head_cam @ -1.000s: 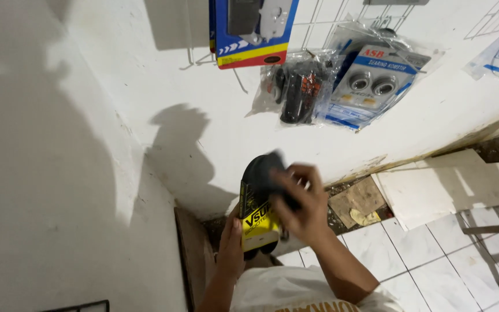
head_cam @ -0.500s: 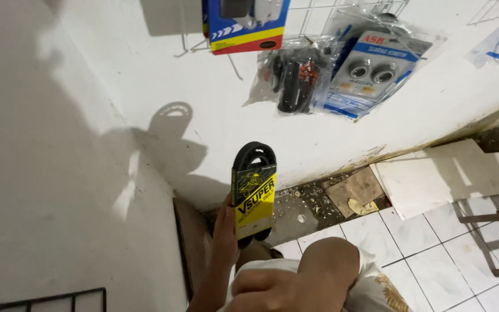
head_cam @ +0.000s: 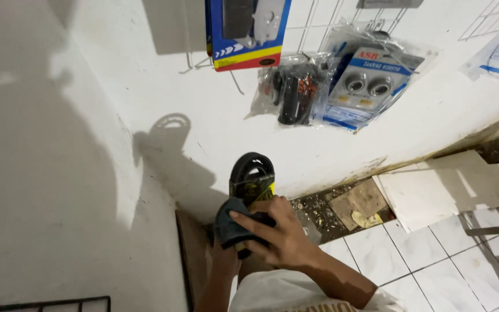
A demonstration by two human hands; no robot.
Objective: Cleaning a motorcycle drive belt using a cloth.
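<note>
white wall, one belt, one cloth

a rough white plastered wall is filling most of the view, meeting a floor of glossy white tiles with a strip of broken, crumbly dirt and debris lying along its foot. a thin wire rack is hanging high on the wall, carrying three packaged goods: one flat card pack in blue, yellow and red, one crinkled clear bag holding black parts, and one clear bag with a blue-and-white card showing two round grey pieces. a loose pale slab is leaning near the wall's base.

low in the centre, one black rubber drive belt in a yellow-and-black card sleeve is standing upright, just in front of the wall. the left hand is gripping it from below, fingers closed round the bottom end, mostly hidden. the right hand is pressing one dark, soft cloth against the sleeve, fingers curled and closed over the fabric.
</note>
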